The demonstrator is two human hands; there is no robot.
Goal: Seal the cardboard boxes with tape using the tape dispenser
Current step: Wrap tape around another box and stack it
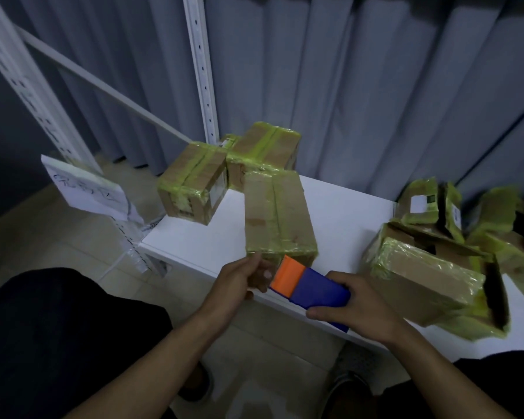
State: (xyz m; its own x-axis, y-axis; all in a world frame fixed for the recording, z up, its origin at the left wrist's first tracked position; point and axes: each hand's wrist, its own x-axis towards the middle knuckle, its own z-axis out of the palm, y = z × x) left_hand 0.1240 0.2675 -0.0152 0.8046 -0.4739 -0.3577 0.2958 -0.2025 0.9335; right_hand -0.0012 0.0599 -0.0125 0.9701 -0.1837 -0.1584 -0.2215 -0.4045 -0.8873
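A long cardboard box wrapped in yellowish tape lies on the white table, its near end at the table's front edge. My right hand grips a blue and orange tape dispenser whose orange head touches the box's near end. My left hand pinches at the lower front corner of that box, beside the orange head; whether it holds tape end or cardboard is unclear.
Two taped boxes stand at the table's back left. Several torn, open boxes with loose tape crowd the right side. A white shelf post and a paper sign stand to the left. Grey curtains hang behind.
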